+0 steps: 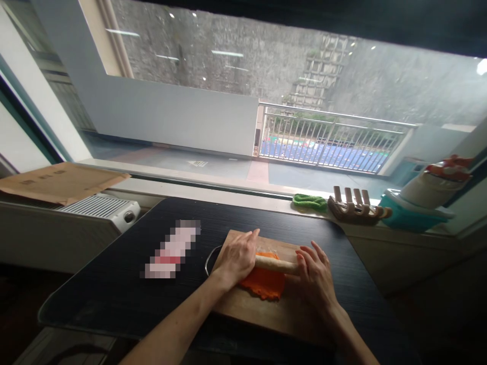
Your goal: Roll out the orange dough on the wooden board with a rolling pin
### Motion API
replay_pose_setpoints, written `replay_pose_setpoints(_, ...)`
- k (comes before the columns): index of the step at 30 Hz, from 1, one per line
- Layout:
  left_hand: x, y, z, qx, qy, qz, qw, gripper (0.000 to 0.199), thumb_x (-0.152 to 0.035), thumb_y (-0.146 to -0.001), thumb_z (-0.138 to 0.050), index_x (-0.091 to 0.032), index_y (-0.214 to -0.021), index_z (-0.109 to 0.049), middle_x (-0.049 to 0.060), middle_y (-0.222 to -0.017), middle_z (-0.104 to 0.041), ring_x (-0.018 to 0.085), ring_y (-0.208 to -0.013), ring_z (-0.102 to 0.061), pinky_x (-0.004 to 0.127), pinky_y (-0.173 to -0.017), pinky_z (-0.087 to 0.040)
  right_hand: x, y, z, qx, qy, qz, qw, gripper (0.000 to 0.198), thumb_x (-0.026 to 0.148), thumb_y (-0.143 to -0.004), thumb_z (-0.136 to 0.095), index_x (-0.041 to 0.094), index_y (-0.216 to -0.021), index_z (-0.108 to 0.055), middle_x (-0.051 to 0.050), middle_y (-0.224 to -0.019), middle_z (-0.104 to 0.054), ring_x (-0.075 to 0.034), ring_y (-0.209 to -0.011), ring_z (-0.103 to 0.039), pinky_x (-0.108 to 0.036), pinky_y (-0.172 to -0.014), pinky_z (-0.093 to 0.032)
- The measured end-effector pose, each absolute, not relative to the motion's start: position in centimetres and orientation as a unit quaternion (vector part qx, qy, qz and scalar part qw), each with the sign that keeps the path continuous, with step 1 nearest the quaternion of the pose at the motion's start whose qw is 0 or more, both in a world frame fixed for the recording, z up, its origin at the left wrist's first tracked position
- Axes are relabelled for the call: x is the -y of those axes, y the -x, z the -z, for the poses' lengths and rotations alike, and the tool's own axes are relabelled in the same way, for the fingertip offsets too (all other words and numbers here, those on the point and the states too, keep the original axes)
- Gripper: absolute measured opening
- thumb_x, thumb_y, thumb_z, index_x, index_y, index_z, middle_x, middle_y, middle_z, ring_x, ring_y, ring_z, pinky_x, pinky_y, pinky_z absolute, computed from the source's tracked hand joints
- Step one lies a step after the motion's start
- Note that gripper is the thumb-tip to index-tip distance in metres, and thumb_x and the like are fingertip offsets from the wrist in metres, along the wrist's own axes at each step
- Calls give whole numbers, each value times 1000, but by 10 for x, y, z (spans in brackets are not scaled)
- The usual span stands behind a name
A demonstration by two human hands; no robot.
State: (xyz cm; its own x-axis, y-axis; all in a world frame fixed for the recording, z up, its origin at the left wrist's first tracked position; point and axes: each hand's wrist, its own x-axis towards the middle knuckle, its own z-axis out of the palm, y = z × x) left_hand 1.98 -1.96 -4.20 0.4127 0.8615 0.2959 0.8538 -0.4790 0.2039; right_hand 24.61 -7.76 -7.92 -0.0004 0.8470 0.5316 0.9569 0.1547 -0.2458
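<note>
A pale wooden rolling pin [277,264] lies across a thin, flattened orange sheet of dough [266,285] with a ragged near edge. Under both is a wooden cutting board [262,317] with a metal handle [207,259] at its left side. My left hand [240,257] is over the pin's left end, its fingers close together and the end hidden beneath it. At the right end, my right hand [315,271] holds the pin with its fingers bent and slightly apart. Light powder [268,248] shows on the board behind the dough.
The board rests on a black table [125,299]. A blurred-out pinkish item [173,251] lies left of it. Along the window sill are a green cloth [310,202], a brown rack [353,205] and a teal container [413,213]. A brown paper envelope [63,181] covers a radiator [108,210].
</note>
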Motion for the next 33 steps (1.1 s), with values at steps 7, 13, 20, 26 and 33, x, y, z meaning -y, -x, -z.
replay_pose_setpoints(7,-16,-27,50,-575,-804,-145,36,54,-40,-93,-24,-13,-138,-36,11,-139,-45,29,-133,-32,56,-106,-21,50,-240,64,689,689,53,218,38,27,-95,-28,20,-100,-64,-3,-109,-65,-24,-126,-38,-44,-105,-25)
replay_pose_setpoints(13,-15,-25,47,-574,-810,-109,58,57,-45,-92,-20,-16,-137,-38,9,-140,-45,27,-133,-31,56,-106,-20,54,-239,64,689,694,50,202,38,31,-94,-29,22,-106,-64,-4,-117,-61,-25,-128,-35,-44,-103,-27)
replay_pose_setpoints(20,-3,-25,47,-566,-817,-104,46,57,-45,-92,-19,-17,-139,-35,8,-143,-41,25,-137,-23,54,-110,-9,69,-236,64,695,702,53,144,39,36,-95,-28,26,-113,-61,-3,-126,-56,-25,-132,-30,-43,-104,-28)
replay_pose_setpoints(26,-23,-30,44,-572,-814,-85,55,59,-47,-91,-20,-15,-137,-38,11,-141,-42,29,-136,-26,59,-106,-17,56,-230,55,666,735,56,112,40,35,-94,-31,21,-119,-58,-6,-130,-54,-25,-133,-30,-43,-104,-28)
replay_pose_setpoints(33,24,-16,43,-552,-829,-85,45,58,-45,-93,-19,-14,-137,-38,9,-145,-36,23,-138,-20,50,-112,-3,100,-231,68,704,702,35,97,51,46,-94,-24,21,-132,-46,-3,-141,-42,-24,-137,-19,-46,-109,-20)
